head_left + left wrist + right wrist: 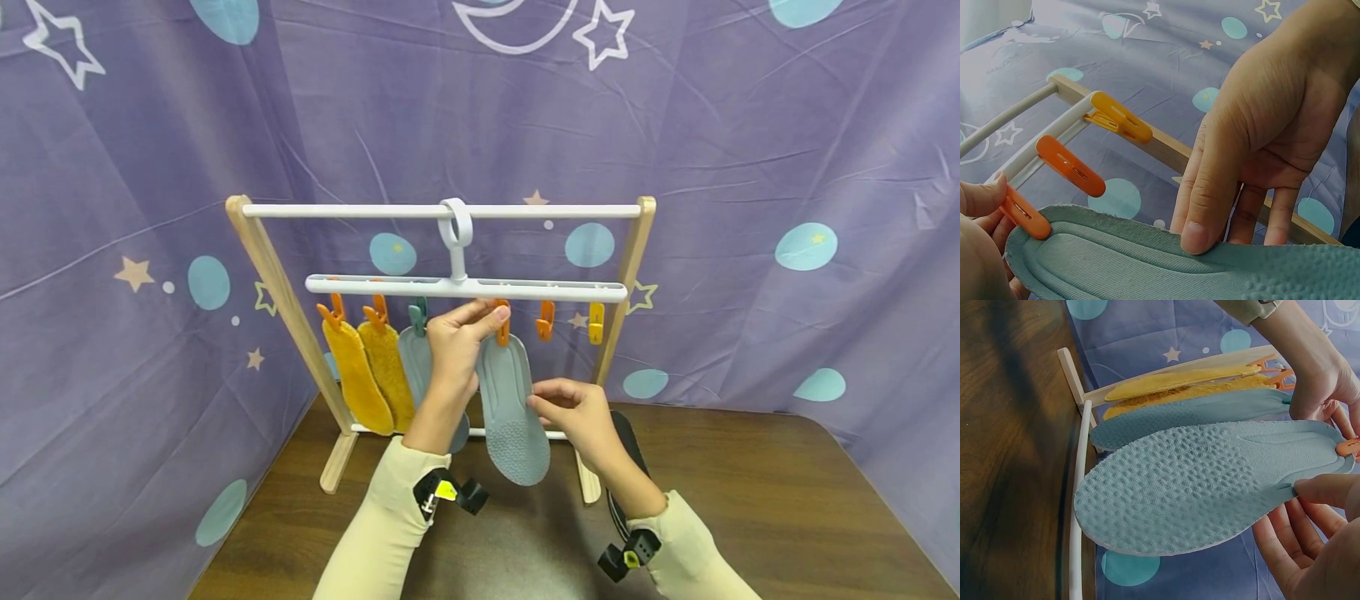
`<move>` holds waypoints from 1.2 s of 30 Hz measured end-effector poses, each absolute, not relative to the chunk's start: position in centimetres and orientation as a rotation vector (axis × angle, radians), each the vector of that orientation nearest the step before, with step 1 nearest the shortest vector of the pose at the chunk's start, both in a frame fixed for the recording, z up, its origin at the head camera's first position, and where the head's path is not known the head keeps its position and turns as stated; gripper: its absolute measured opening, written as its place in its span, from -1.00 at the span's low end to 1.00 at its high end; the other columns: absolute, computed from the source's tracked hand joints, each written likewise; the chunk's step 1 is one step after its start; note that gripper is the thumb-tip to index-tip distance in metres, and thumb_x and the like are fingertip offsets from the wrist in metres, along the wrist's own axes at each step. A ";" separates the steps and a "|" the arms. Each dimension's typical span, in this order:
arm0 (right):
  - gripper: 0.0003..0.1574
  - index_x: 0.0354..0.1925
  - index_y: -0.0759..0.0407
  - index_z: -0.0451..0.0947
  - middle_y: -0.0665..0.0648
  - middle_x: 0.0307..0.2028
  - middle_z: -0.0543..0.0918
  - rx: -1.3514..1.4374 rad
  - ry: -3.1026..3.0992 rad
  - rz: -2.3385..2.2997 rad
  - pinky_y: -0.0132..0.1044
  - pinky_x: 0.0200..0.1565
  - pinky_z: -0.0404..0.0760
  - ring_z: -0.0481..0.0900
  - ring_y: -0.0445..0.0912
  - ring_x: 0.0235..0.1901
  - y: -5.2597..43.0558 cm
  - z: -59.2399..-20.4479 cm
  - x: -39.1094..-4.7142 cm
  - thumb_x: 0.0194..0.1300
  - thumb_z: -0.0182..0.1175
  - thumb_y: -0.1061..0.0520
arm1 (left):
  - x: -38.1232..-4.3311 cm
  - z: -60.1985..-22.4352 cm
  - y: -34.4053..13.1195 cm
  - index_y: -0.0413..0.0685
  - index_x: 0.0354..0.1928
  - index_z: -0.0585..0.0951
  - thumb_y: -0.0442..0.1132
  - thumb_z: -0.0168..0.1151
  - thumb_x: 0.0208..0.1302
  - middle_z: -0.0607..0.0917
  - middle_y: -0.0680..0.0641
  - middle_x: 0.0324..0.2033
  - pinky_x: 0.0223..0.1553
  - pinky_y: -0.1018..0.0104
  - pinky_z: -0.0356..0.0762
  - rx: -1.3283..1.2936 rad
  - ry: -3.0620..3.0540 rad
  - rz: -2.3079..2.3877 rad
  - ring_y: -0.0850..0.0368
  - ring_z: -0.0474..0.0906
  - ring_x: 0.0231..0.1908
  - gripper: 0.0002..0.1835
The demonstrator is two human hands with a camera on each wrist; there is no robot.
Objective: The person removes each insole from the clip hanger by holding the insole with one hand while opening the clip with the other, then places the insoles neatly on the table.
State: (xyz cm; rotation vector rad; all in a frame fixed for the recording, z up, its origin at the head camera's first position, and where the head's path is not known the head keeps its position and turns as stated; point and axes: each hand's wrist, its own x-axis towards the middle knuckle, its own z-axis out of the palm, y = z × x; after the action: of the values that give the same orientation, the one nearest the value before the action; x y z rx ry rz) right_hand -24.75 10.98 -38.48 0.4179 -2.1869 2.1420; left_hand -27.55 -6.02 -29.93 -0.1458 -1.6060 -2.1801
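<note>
A grey-blue insole hangs heel up from an orange clip on the white hanger. My left hand pinches the upper end of that clip between thumb and fingers. Lower down, my right hand holds the insole's right edge, the thumb on its front face and the fingers behind. The dimpled forefoot of the insole points down. A second grey-blue insole hangs from a green clip, partly hidden behind my left hand.
Two yellow fuzzy insoles hang from orange clips at the left. An orange clip and a yellow clip hang at the right. The wood-and-white rack stands on a brown table. A black object lies behind my right forearm.
</note>
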 end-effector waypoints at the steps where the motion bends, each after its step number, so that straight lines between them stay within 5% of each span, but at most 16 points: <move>1: -0.71 -0.07 0.55 0.65 0.19 -0.26 0.78 0.414 -2.188 2.142 -0.27 -0.26 0.78 0.72 -0.25 -0.34 11.0 -38.5 -24.7 0.27 0.35 0.36 | -27.5 -29.9 -6.0 -0.46 -0.15 0.75 -0.45 0.50 0.11 0.80 0.09 -0.47 -0.28 0.46 0.62 -0.147 -1.604 -2.179 0.29 0.69 -0.40 -0.74; 28: -0.70 -0.08 0.58 0.64 0.28 -0.26 0.77 0.373 -2.192 2.134 -0.29 -0.28 0.78 0.70 -0.26 -0.36 10.9 -38.8 -24.6 0.26 0.36 0.38 | -27.3 -29.8 -6.0 -0.43 -0.16 0.76 -0.46 0.51 0.09 0.81 0.04 -0.46 -0.37 0.48 0.62 -0.124 -1.581 -2.205 0.29 0.69 -0.44 -0.75; 36: -0.70 -0.08 0.57 0.65 0.16 -0.29 0.78 0.371 -2.203 2.132 -0.25 -0.27 0.79 0.71 -0.25 -0.35 10.8 -38.8 -24.4 0.26 0.37 0.36 | -27.2 -29.9 -6.0 -0.44 -0.17 0.76 -0.47 0.51 0.08 0.82 -0.02 -0.43 -0.32 0.46 0.64 -0.119 -1.573 -2.216 0.27 0.69 -0.42 -0.75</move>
State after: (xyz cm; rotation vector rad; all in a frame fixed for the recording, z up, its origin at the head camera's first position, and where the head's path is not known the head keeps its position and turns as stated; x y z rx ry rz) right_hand -24.44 10.82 -38.83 0.3707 -2.2028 2.1318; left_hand -27.18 -6.05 -29.94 -0.1188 -1.5725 -2.2155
